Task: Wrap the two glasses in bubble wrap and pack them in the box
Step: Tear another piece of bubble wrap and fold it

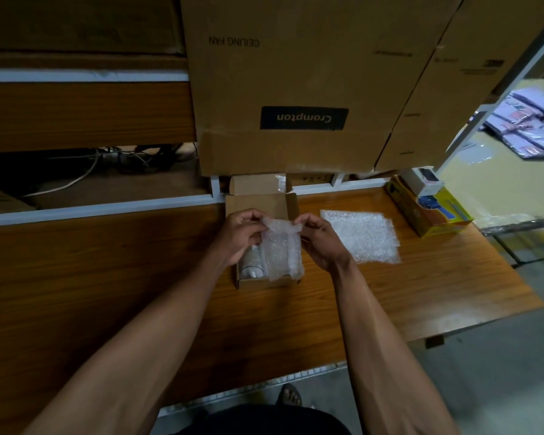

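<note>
Fingers of the left hand and the right hand pinch the top edge of a bubble wrap sheet held over the small open box. One glass lies inside the box, on its left side. More bubble wrap lies flat on the table, just right of the box.

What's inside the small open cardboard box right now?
On the left side of the small open cardboard box lies a clear glass, apparently unwrapped. Beside it, both hands, left and right, pinch a bubble wrap bundle; its contents are covered.
</note>
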Tool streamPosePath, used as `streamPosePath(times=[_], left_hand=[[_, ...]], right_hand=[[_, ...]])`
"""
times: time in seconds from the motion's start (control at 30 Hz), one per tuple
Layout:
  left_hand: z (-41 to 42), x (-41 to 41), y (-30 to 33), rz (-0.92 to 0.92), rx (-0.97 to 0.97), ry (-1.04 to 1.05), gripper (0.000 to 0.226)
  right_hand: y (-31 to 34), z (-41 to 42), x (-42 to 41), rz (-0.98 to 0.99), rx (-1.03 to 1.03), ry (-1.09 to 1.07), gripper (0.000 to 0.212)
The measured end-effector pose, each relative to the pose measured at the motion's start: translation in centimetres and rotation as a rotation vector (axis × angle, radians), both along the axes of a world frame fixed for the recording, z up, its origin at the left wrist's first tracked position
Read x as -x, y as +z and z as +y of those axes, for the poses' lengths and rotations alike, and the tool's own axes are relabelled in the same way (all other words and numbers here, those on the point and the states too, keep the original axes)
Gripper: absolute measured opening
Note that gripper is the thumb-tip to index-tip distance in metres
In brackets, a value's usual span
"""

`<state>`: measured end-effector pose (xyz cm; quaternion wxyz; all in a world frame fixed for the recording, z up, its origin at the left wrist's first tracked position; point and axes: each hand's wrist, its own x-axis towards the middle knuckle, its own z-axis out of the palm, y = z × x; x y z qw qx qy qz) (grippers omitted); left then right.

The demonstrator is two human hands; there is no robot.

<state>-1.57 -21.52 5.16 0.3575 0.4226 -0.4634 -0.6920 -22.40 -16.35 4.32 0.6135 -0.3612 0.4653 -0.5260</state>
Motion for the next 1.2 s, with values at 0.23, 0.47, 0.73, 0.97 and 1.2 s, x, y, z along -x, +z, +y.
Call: streamPosePath(times=[0.23,0.47,0.73,0.97,1.2], left_hand=[[-0.5,-0.1,0.1,0.061,-0.054,-0.04,0.019],[-0.7,0.1,-0.3,0.081,-0.146,-0.02,0.048],[-0.8,-0.1,-0.5,-0.057,-0.071,-0.049,0.035],[-0.8,0.1,-0.5,-0.198,0.035,-0.124,0.035],[-0.9,0.5,-0.3,-0.197,0.063,-0.133,0.021]], right_hand=[[0.2,0.2,0.7,-0.045,-0.035,-0.001,0.021],[-0.2,0.1,1.6,0.012,-0.017,0.036,0.034],[-0.1,0.3,1.8,0.033,-0.079,0.003,0.033],[-0.5,0.2,1.7,0.212,-0.076,0.007,0.027],[-0.1,0.2,1.4,0.317,-0.016,-0.024,0.015]])
